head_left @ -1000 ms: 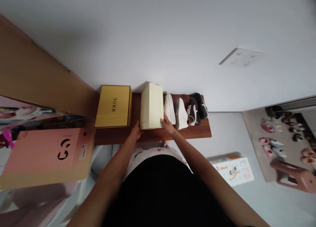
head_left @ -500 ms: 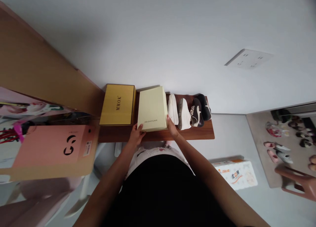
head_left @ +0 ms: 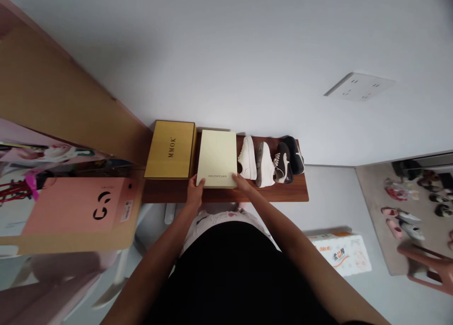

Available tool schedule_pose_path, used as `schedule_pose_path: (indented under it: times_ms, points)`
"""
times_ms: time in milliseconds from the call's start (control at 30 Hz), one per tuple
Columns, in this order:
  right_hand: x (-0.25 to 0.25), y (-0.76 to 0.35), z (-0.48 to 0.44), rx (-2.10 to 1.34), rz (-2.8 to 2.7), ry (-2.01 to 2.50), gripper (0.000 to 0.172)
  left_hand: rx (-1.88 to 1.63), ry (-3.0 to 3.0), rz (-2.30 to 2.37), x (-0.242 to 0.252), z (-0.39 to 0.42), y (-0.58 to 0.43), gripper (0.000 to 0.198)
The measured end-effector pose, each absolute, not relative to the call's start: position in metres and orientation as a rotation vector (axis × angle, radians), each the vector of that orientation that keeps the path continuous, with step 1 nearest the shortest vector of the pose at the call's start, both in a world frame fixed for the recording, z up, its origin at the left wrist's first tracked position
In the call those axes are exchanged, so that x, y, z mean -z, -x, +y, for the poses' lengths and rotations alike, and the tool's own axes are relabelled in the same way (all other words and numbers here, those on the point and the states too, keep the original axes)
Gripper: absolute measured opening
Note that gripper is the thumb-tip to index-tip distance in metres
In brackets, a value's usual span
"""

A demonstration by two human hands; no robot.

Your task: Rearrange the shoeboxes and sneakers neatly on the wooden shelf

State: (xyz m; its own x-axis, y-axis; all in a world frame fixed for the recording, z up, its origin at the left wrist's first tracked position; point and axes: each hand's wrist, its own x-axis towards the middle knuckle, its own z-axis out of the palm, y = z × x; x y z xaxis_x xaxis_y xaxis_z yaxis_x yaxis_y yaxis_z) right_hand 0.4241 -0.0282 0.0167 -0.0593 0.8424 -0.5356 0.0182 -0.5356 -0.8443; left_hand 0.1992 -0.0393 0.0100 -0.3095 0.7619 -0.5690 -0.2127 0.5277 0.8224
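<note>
A cream shoe box (head_left: 217, 158) lies flat on a dark wooden shelf (head_left: 283, 192) against the wall. My left hand (head_left: 194, 191) grips its near left corner. My right hand (head_left: 241, 182) holds its near right corner, fingers on the lid. A gold box (head_left: 171, 149) marked MMOK sits right beside it on the left. To the right stand a pair of white sneakers (head_left: 255, 160) and a pair of dark sneakers (head_left: 288, 159).
A pink carton (head_left: 78, 211) and a tall brown board (head_left: 53, 98) stand at the left. A printed pack (head_left: 341, 253) lies on the floor at right. Farther right, several shoes rest on a mat (head_left: 406, 207) beside a pink stool (head_left: 430, 266).
The cream box stood on its side a second ago; both hands have tipped it down so it now lies flat next to the gold box.
</note>
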Motion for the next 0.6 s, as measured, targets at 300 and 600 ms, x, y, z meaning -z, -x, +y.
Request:
schedule_pose_path:
  times_ms: [300,600]
  points:
    - [-0.008,-0.415,-0.017,-1.654,-0.902,1.786,0.049,-1.057,-0.560,1.648,0.017,-0.037,-0.198,0.052]
    - [0.001,-0.416,0.004,-1.659,-0.930,1.853,0.052,-1.104,-0.582,1.671,0.023,-0.014,-0.200,0.046]
